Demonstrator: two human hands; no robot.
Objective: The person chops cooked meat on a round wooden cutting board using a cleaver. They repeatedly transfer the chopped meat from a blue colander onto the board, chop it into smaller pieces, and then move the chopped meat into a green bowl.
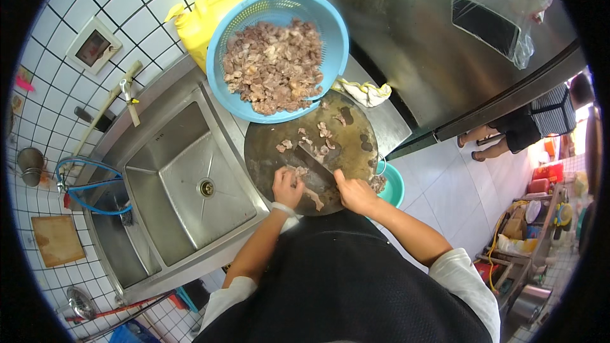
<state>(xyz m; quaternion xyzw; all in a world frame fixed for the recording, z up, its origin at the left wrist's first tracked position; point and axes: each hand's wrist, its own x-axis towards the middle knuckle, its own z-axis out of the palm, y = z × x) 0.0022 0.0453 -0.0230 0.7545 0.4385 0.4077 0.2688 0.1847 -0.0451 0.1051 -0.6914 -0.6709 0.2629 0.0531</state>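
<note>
A round chopping block stands before me, with small pieces of meat scattered over it. My right hand grips the handle of a cleaver, whose dark blade points away and to the left across the block. Bent fingers of my left hand press on a piece of meat left of the blade. A longer strip of meat lies between my hands at the near edge. Beyond the block, a blue plastic colander holds a heap of cut meat.
A stainless steel sink adjoins on the left. Behind the colander stands a yellow plastic jerrycan. A cloth lies by a steel cabinet. Below the block's right edge sits a green basin with meat. Another person is farther right.
</note>
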